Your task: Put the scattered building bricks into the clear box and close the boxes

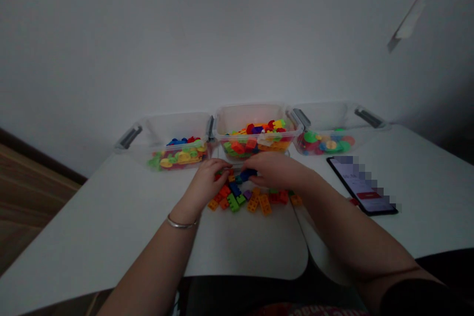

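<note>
A pile of small coloured building bricks (252, 200) lies on the white table (111, 217) in front of me: orange, green, blue, red and purple pieces. My left hand (207, 180) rests at the pile's left side, fingers curled over some bricks, a bracelet on the wrist. My right hand (276, 170) lies over the pile's far side, fingers bent around a dark blue brick (247, 174). The two hands nearly meet at that brick.
Three clear plastic bins stand in a row behind the pile: the left bin (166, 133) and the middle bin (255, 118) hold mixed bricks, the right bin (333, 118) holds round coloured pieces. A phone (361, 190) with a lit screen lies to the right. A white wall rises behind.
</note>
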